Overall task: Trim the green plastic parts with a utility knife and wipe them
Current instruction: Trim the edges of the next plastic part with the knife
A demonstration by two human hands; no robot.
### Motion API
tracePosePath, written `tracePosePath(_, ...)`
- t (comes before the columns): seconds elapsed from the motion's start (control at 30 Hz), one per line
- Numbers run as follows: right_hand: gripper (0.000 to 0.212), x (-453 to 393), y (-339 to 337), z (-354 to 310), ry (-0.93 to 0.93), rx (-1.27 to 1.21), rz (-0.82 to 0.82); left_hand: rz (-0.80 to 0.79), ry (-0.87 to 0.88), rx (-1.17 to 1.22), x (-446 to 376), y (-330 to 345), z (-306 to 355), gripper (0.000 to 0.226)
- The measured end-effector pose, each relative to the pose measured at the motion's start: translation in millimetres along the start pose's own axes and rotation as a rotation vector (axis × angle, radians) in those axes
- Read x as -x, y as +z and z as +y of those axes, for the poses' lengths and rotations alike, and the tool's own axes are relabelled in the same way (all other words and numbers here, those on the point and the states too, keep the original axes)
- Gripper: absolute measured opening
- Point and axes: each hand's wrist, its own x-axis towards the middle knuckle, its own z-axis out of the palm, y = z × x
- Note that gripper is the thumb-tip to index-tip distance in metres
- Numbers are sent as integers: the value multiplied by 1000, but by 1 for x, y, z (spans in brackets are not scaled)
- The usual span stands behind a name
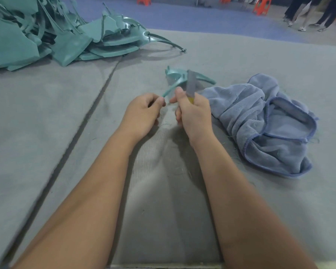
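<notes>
Blue towel (264,123) crowds right side; green parts pile (47,32) blocks far left.

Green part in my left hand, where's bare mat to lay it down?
Bare mat lies left of the left hand, below the pile of green parts. More between the forearms. Crowded right: the blue cloth sits beside the right hand.

Pile of parts (47,35) far left on mat (47,123), cloth (260,123) right
</notes>
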Motion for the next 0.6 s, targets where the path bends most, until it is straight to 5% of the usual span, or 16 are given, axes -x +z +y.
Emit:
tracePosePath(0.2, 56, 0, 5, -2, 115, -26, -187, 60, -93, 46, -2, -3, 0, 28)
tracePosePath(0.37, 30, 1, 2, 0, 12, 76, -173, -65, -100, 168, -2, -3, 0, 27)
tracePosePath(0.6, 27, 2, 0, 0, 87, -65, -280, -172, -191, 295, -3, -5, 8, 18)
